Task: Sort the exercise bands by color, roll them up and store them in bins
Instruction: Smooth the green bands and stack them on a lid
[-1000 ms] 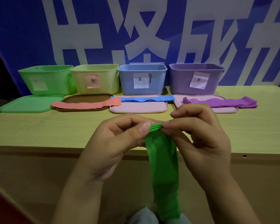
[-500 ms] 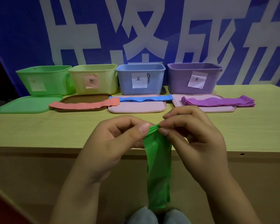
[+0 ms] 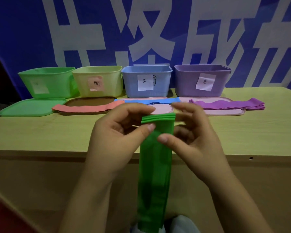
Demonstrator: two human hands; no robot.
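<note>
Both hands — on green bands (image 3: 155, 148)

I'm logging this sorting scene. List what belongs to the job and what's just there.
Job: left hand, right hand, green bands, pink bands, blue bands, purple bands, four bins, lids.
Just there: table, banner.

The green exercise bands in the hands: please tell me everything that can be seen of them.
The green bands are thin, flat, matte strips that look rubbery, stacked so that several layered edges show at the top. The left hand and the right hand pinch that top end, level and spread wide, above the table's front edge. The rest hangs straight down before the table, unrolled, with soft folds, and leaves the picture at the bottom.
</note>
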